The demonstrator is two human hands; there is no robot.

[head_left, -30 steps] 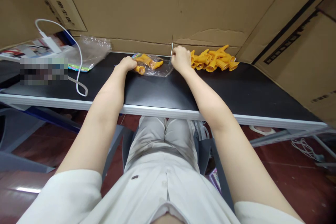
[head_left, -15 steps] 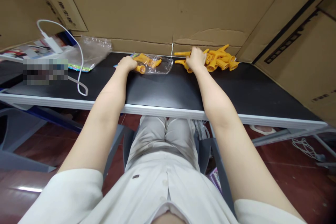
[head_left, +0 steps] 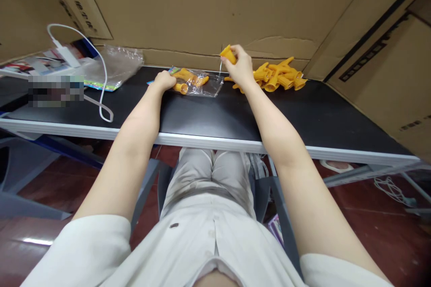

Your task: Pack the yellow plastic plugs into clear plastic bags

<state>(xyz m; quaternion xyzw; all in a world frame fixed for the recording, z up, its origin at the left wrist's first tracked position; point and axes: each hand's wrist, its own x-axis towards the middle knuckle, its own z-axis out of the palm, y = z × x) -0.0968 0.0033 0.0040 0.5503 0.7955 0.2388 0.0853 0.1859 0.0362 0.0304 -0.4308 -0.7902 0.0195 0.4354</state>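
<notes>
My left hand point(head_left: 164, 80) is closed on the left end of a clear plastic bag point(head_left: 213, 86) lying on the black table. Inside or on that bag are several yellow plastic pieces point(head_left: 186, 76); exactly how they sit in the film is hard to tell. Raised above the table, my right hand point(head_left: 243, 66) pinches a single yellow plastic piece point(head_left: 229, 55) with a flared, hollow-looking end. Just right of this hand lies a pile of similar yellow branched pieces point(head_left: 279, 74) with round sockets. My fingers hide part of the held piece.
More clear bags point(head_left: 117, 68) with a coloured strip lie at the left. A white cable point(head_left: 105, 69) loops over the table there, near printed sheets point(head_left: 37, 63). Cardboard walls point(head_left: 188, 9) close off the back and right. A metal edge point(head_left: 215, 142) runs along the front.
My right hand has lifted a yellow piece from the pile and moved it up and left, toward the bag. The left hand stays almost still on the bag.
</notes>
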